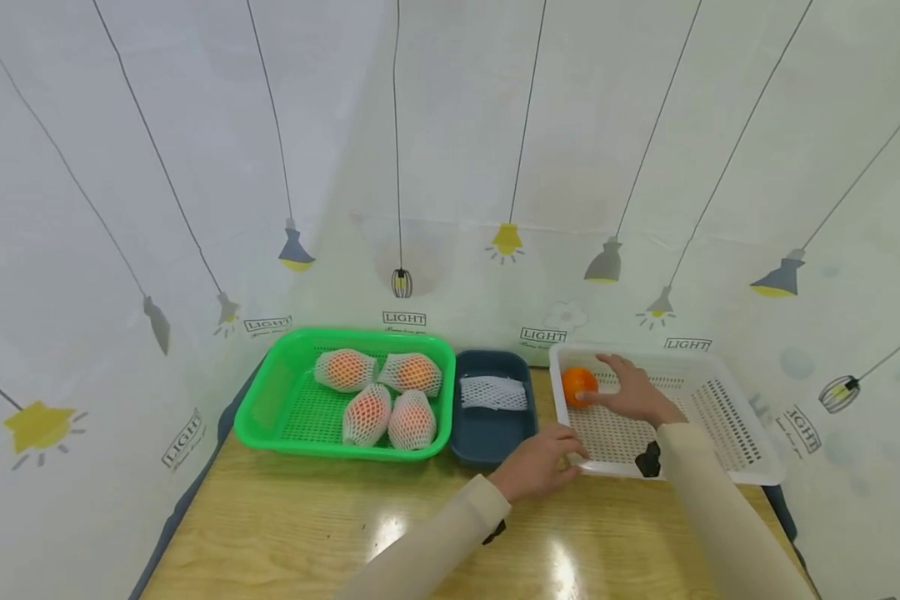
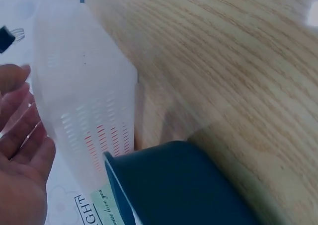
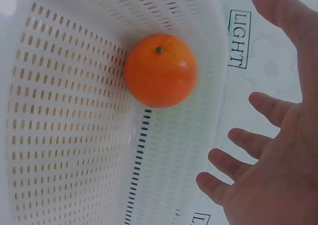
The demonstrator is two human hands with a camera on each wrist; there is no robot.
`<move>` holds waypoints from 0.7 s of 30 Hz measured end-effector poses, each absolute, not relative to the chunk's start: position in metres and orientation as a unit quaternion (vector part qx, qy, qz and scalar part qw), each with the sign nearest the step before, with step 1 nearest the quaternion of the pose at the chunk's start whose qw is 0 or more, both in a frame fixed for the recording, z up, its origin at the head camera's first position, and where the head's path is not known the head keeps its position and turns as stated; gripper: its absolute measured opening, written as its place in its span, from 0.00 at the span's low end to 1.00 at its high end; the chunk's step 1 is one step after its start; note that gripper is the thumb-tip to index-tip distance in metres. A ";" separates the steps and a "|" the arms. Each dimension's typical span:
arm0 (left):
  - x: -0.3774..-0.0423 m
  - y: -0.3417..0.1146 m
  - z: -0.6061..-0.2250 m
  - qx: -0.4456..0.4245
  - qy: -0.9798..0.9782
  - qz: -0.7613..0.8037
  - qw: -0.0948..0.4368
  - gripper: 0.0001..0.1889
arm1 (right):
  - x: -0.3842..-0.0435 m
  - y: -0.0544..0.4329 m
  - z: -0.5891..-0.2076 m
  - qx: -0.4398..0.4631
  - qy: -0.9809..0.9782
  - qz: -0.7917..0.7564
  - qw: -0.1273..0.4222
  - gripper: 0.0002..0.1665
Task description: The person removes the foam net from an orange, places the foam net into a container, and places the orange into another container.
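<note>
Tabletop: the wooden table point(image 1: 285, 517) is carrying all three containers, ranged side by side, probably so both hands can reach each.
Left hand: it point(image 1: 542, 464) is hanging at the white basket's near-left corner, fingers loosely bent and parted, pinching nothing; whether it is touching the rim, I cannot tell.
White basket: this slotted basket point(image 1: 613, 469) is standing just beside the tray, its walls keeping the fruit from rolling off.
Right hand: it point(image 1: 633, 392) is reaching over the basket, thumb and fingers spread wide, apparently to span something round; it is gripping nothing.
Orange: the bare orange point(image 1: 576, 385) is lying inside the white basket's left end, towards the far corner.
Blue tray: the middle tray point(image 1: 491, 435) is holding white foam netting point(image 1: 493, 393), presumably handy between the baskets.
Green basket: this one point(image 1: 337, 452) is holding four net-wrapped fruits point(image 1: 367, 414), the mesh likely cushioning them.
Backdrop: a lamp-printed sheet point(image 1: 457, 125) is hanging behind.
</note>
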State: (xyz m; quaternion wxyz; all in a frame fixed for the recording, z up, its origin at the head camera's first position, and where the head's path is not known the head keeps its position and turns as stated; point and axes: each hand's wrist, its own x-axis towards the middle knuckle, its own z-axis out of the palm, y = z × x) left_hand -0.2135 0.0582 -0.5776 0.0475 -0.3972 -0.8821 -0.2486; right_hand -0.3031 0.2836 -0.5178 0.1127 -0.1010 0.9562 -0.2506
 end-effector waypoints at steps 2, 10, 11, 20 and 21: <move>-0.214 0.055 -0.576 -0.397 -0.881 -0.255 0.042 0.12 | -0.297 0.282 -0.514 -0.107 0.957 -0.250 0.102 0.63; -0.215 0.038 -0.565 -0.372 -0.878 -0.298 0.037 0.22 | -0.269 0.277 -0.509 -0.125 0.963 -0.234 0.051 0.62; -0.215 0.035 -0.563 -0.367 -0.878 -0.305 0.033 0.23 | -0.265 0.276 -0.508 -0.127 0.963 -0.232 0.045 0.62; -0.222 -0.008 -0.544 -0.337 -0.890 -0.307 0.033 0.31 | -0.224 0.259 -0.511 -0.160 0.967 -0.198 -0.020 0.61; -0.223 -0.013 -0.542 -0.329 -0.894 -0.302 0.038 0.31 | -0.220 0.257 -0.512 -0.163 0.966 -0.197 -0.022 0.60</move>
